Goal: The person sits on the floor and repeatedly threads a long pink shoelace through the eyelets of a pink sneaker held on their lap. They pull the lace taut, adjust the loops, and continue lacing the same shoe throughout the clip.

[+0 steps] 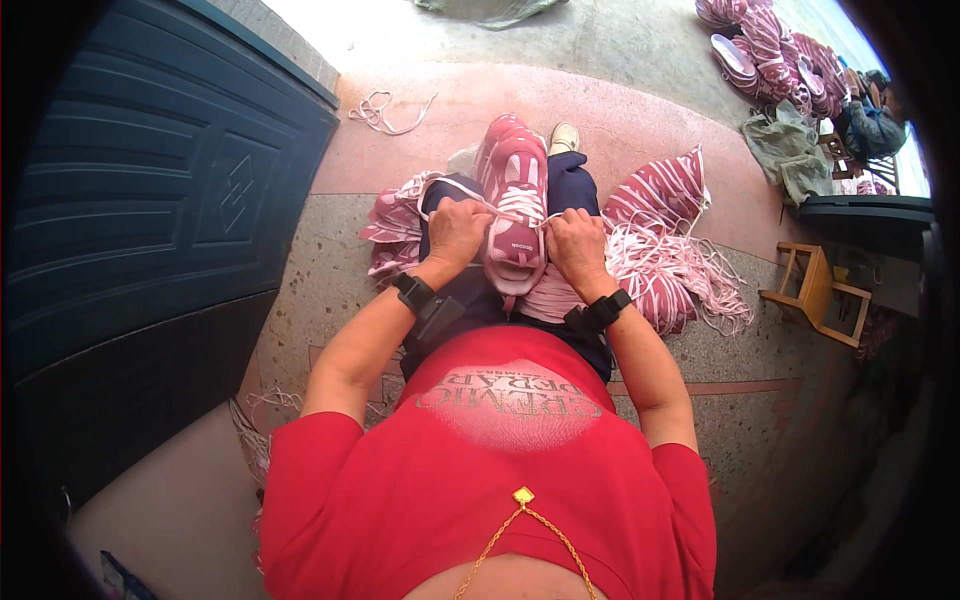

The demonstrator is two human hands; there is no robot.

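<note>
Pink sneaker (514, 190) — laces (470, 192) in both hands

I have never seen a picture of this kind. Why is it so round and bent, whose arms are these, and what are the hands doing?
There is no machine here. A person wears a wide camera on the head that looks down, so you see that person's own red shirt, arms and lap. The wide lens bends straight lines near the rim.

The left hand and the right hand each pinch part of a white lace on a pink sports shoe that rests on the person's lap. Both wrists carry black bands.

On the floor beside the legs lie heaps of pink shoe parts and loose pale laces. A small wooden stool stands at the right, a dark door at the left. More pink shoes are piled far back.
</note>
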